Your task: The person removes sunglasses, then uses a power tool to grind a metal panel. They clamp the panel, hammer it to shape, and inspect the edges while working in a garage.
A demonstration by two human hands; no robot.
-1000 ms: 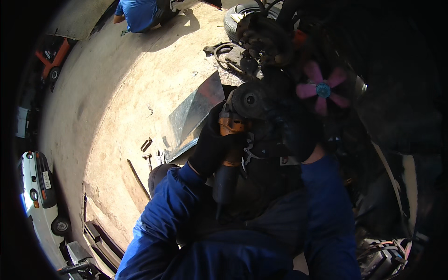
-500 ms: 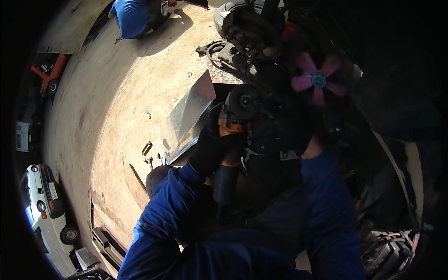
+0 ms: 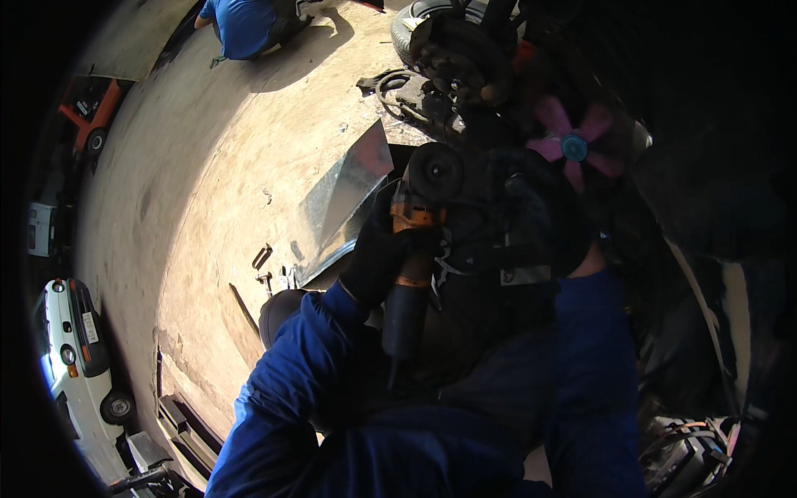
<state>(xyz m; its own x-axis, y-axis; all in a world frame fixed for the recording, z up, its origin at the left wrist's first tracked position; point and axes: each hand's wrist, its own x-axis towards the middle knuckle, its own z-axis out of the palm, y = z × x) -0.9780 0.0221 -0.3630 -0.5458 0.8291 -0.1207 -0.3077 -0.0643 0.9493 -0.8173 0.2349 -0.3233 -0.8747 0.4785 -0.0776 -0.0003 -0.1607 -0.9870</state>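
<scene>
My left hand (image 3: 374, 253) wears a black glove and is closed around the body of an orange and black angle grinder (image 3: 418, 217). The round disc (image 3: 436, 170) of the grinder points away from me, and its cord end hangs toward my lap. To the right of the disc, in deep shadow, is my right hand (image 3: 548, 207), also in a dark glove. Its fingers blend into the dark, so what they hold, if anything, is hidden. A small pale flat piece (image 3: 525, 275) shows just below that hand.
A bent sheet-metal piece (image 3: 344, 203) stands left of the grinder. Beyond lie dark mechanical parts (image 3: 461, 62) and a tyre (image 3: 403, 37). A pink fan (image 3: 574, 148) is at the right. Small metal pieces (image 3: 263, 257) lie on the concrete. Another person (image 3: 241, 29) crouches far off; a white car (image 3: 79, 357) stands left.
My right hand has shifted slightly right and away from the grinder, and its fingers have come up. The grinder stays in my left hand, nearly in place. The view has shifted a little.
</scene>
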